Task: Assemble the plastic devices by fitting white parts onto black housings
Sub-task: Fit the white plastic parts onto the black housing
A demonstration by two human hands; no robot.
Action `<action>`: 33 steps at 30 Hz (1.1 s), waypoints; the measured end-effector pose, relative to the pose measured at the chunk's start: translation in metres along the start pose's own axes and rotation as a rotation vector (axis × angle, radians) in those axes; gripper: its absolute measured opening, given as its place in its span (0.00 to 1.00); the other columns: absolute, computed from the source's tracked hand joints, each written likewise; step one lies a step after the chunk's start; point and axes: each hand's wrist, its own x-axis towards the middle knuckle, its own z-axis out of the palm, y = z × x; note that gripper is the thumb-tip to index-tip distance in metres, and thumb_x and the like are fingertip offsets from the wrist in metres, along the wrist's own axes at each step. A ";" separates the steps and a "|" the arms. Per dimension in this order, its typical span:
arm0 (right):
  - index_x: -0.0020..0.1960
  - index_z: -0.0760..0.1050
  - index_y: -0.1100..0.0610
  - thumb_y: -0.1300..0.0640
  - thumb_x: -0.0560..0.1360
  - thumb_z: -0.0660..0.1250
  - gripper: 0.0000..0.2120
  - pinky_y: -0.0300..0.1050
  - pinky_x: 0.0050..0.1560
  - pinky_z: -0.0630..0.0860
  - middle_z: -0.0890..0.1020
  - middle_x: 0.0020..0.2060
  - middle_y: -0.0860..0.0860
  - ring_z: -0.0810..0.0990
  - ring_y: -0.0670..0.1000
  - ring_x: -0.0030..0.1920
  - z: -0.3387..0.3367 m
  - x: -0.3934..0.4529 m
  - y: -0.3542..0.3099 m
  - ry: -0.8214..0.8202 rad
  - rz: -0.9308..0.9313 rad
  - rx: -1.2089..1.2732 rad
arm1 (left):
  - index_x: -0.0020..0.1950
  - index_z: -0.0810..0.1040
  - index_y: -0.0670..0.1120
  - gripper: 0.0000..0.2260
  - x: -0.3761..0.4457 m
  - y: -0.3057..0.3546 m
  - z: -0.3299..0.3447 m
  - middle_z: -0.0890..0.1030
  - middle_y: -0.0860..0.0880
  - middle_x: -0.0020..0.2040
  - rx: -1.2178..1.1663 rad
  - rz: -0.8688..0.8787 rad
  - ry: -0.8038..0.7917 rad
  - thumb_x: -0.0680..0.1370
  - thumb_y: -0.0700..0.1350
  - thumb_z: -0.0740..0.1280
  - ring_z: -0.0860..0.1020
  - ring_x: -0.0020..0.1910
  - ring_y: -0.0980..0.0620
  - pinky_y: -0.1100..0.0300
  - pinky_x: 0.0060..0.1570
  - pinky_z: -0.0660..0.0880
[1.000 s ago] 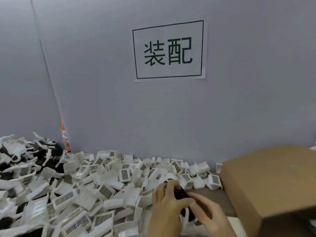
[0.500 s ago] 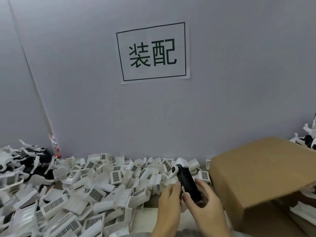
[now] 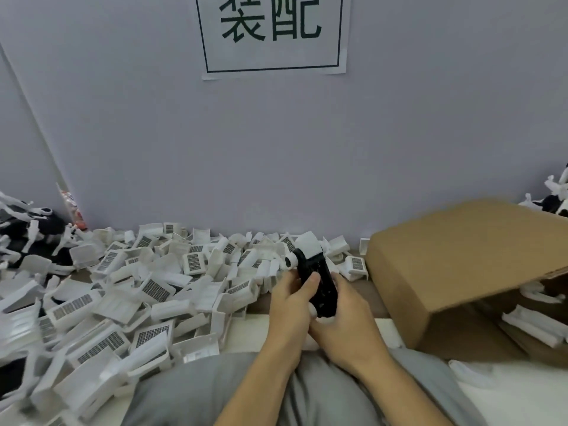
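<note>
A: Black housing, one item, lower centre of the frame, tilted with its upper end leaning left. White part sits at that upper end, touching it.

B: Held how?

A: Two grips. Left hand: fingers curled round the housing's left side, thumb pressed across its face. Right hand: fingers wrapped round the lower end from the right. Neither is slack or spread.

B: Stock on the bench?

A: Pile of loose white parts, many with dark gridded faces, filling the left and centre of the frame to the wall. Black-and-white pieces heaped at far left.

B: Other entries?

A: Cardboard box, right of the frame, just beside the hands, with white pieces under its open flap. Printed sign on the wall, top centre.
</note>
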 end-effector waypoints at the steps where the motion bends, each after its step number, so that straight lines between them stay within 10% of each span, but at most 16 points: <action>1: 0.57 0.72 0.43 0.36 0.63 0.67 0.25 0.46 0.47 0.80 0.82 0.47 0.41 0.81 0.40 0.48 0.000 -0.001 0.000 0.008 0.026 -0.024 | 0.56 0.83 0.44 0.08 0.000 -0.001 0.000 0.87 0.47 0.51 0.010 0.008 -0.013 0.81 0.38 0.66 0.84 0.53 0.52 0.61 0.52 0.78; 13: 0.45 0.78 0.43 0.33 0.61 0.65 0.19 0.41 0.39 0.77 0.82 0.34 0.39 0.80 0.40 0.37 -0.006 -0.002 -0.005 0.124 -0.012 -0.139 | 0.56 0.83 0.42 0.07 0.002 -0.005 0.001 0.87 0.45 0.49 0.037 0.083 -0.068 0.80 0.40 0.68 0.84 0.50 0.53 0.66 0.45 0.77; 20: 0.59 0.75 0.41 0.46 0.68 0.71 0.20 0.31 0.46 0.76 0.84 0.48 0.37 0.81 0.35 0.50 -0.004 -0.001 -0.002 -0.035 0.024 0.067 | 0.57 0.82 0.44 0.09 0.003 -0.008 -0.002 0.86 0.48 0.49 0.129 0.104 -0.021 0.79 0.36 0.68 0.84 0.48 0.57 0.68 0.44 0.77; 25: 0.76 0.65 0.53 0.67 0.76 0.62 0.29 0.47 0.70 0.71 0.75 0.68 0.45 0.71 0.43 0.70 -0.003 0.004 0.005 0.043 0.070 0.149 | 0.49 0.83 0.50 0.11 0.006 -0.010 -0.004 0.86 0.49 0.44 0.175 0.191 0.079 0.76 0.33 0.71 0.84 0.43 0.53 0.64 0.39 0.79; 33: 0.57 0.75 0.50 0.65 0.70 0.77 0.21 0.33 0.43 0.78 0.85 0.45 0.44 0.84 0.42 0.47 -0.004 0.008 0.005 0.260 0.057 0.566 | 0.35 0.75 0.55 0.17 0.001 -0.017 -0.002 0.79 0.62 0.34 0.714 0.539 -0.056 0.70 0.31 0.65 0.74 0.34 0.62 0.68 0.35 0.69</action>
